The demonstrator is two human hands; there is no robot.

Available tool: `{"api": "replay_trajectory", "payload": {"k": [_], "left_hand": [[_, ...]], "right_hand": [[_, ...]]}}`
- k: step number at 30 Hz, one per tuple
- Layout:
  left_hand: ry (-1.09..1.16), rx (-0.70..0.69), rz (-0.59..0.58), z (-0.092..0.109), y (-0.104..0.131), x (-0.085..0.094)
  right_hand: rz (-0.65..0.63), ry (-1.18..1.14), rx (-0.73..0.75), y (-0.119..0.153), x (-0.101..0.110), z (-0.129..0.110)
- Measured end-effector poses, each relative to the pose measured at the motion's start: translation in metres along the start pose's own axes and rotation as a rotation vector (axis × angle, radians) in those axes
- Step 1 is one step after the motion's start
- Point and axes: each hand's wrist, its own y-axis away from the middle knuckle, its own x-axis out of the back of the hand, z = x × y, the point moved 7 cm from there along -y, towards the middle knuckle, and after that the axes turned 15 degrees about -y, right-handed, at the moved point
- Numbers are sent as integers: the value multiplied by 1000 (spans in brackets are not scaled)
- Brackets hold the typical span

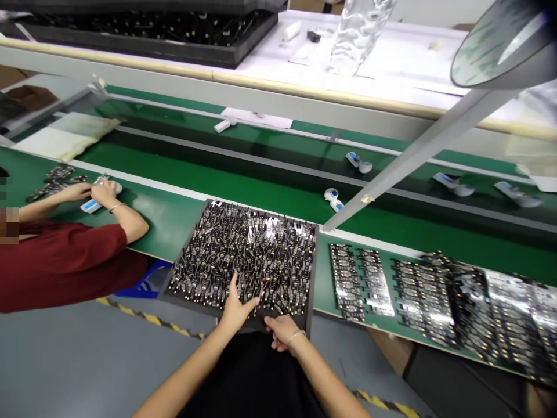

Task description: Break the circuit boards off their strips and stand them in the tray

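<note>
A black tray packed with small black circuit boards sits in front of me, its near edge at my body. My left hand is over the tray's front part, index finger and thumb spread apart, with its fingertips near the boards; its other fingers are hard to see. At the front rim, my right hand is closed on the tray's edge, thumb on top and fingers curled below. A small red spot shows among the boards between my hands.
To the right lie rows of circuit board panels on the green bench. A co-worker's hands hold a white and blue device at left. White devices rest on the green conveyor. A slanted lamp post rises behind the tray, below a shelf.
</note>
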Motion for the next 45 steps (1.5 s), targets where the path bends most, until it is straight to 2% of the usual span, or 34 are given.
{"api": "replay_trajectory", "payload": {"k": [4,6,8,11,16,19,21,23,25,28,30,31,33,36,40,42,45], "left_hand": [[-198,0,13,-6,-2,18],[-269,2,29,-8,-1,27],[-348,-10,48,-7,-1,34],[-450,-36,60,-6,-2,42],[-535,-40,48,-11,-5,59],[-532,-35,22,-17,-5,61],[-536,-35,-2,-20,-6,56],[-561,-36,-27,-21,-7,50],[-616,-26,-38,-21,-10,45],[-712,14,-10,-15,-14,50],[-784,17,16,-7,-13,57],[-821,3,26,-2,-12,62],[-860,-58,31,10,-6,70],[-756,-158,-15,21,7,81],[-499,-184,-125,22,19,85],[-321,-133,-158,24,21,81],[77,98,-254,33,23,68]], "right_hand": [[68,143,147,19,30,-3],[95,203,252,24,36,-13],[91,240,346,23,32,-25],[1,250,431,11,11,-41],[-153,162,440,-11,-20,-50],[-181,111,450,-10,-23,-48],[-145,103,468,-4,-14,-48],[-56,117,499,6,7,-49],[93,145,544,18,45,-55],[445,196,574,37,128,-62],[711,229,516,47,186,-58],[821,244,468,49,211,-54],[951,274,375,50,246,-44],[976,331,332,43,268,-32],[908,409,417,45,278,-29],[859,452,478,54,279,-33],[802,521,581,83,265,-46]]}}
